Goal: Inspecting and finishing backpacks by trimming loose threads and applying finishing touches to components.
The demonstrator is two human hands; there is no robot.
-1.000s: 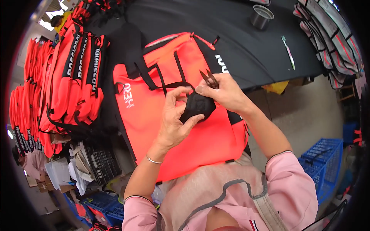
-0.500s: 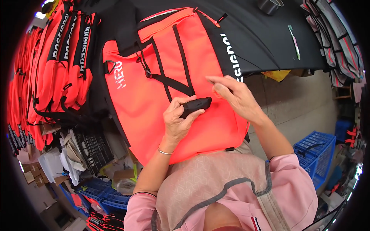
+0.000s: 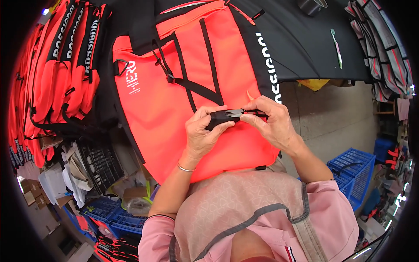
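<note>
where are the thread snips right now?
Head view, centre: the thread snips sit between both hands, right hand on them, left hand holding a black strap end, over the orange bag.

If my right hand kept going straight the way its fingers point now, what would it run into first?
The right hand points leftward across the orange bag. It would most likely meet first the small black piece pinched in the left hand, then that hand's fingers; depth is hard to judge.
</note>
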